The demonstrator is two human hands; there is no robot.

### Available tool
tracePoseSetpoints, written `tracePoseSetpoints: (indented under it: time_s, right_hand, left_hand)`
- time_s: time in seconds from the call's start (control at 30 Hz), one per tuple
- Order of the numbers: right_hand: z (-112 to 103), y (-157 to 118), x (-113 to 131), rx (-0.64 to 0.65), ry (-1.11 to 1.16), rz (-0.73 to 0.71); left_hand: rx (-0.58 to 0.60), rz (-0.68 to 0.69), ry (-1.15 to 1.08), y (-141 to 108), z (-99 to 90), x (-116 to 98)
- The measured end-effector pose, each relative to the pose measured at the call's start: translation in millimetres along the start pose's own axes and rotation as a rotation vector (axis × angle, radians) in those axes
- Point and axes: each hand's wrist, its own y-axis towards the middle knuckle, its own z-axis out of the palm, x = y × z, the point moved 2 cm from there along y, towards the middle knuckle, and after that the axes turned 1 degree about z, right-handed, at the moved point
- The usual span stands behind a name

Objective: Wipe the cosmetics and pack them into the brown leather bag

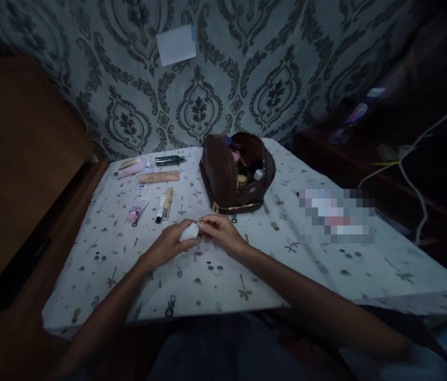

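Observation:
My left hand [170, 242] is closed around a small white rounded thing [189, 232], whose exact kind I cannot make out. Against its right side, my right hand [223, 231] has its fingers pinched together, with a small golden glint near their tips. What those fingers hold, if anything, is too small to tell. Just beyond both hands stands a brown toiletry bag [223, 174], unzipped, with several small items inside. Left of it on the cloth lie a pink-and-white tube [137, 210], a beige tube [158, 177], a dark green bottle [170, 160] and slim beige tubes [167, 199].
The table [243, 275] wears a white patterned cloth and meets a papered wall. A blurred-out flat object [336, 216] lies at its right. Beyond that side are a clear bottle [354, 119] and a white cable [419, 196]. A brown wooden panel [20, 159] borders the left.

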Motion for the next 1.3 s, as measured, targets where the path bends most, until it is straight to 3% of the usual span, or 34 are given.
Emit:
tracePoseSetpoints:
  time_s: [0.17, 0.37, 0.5, 0.63, 0.7, 0.93, 1.07, 1.3]
  right_hand:
    - [1.3, -6.2, -2.7, 0.024, 0.035, 0.005]
    - [-1.5, -4.2, -5.1, 0.050, 0.030, 0.017]
    - [-2.4, -3.9, -4.0, 0.151, 0.060, 0.036]
    - [-0.2, -5.1, 1.4, 0.245, 0.134, 0.007]
    - [0.9, -5.7, 2.9, 0.257, 0.153, 0.000]
    - [1.5, -3.6, -1.8, 0.182, 0.096, 0.007]
    - [0.4, -2.5, -3.2, 0.140, 0.095, 0.027]
    - [-1.2, -3.0, -3.0, 0.179, 0.193, 0.039]
  left_hand:
    - [-0.124, -0.030, -0.077, -2.8, 8.9, 2.7]
    - [-0.212, -0.198, -0.392, -0.3, 18.2, 19.3]
    - [-0.204, -0.276, -0.474, -0.7, 20.0, 23.3]
    - [-0.056, -0.352, -0.691, -2.7, 19.7, 20.1]
    - [-0.043, -0.374, -0.792, -3.0, 18.5, 18.3]
    - [-0.218, -0.346, -0.844, -0.2, 18.4, 19.8]
    - [-0.245, -0.353, -0.863, 0.5, 20.3, 22.2]
    - [-0.259, -0.371, -0.904, 0.5, 18.6, 25.6]
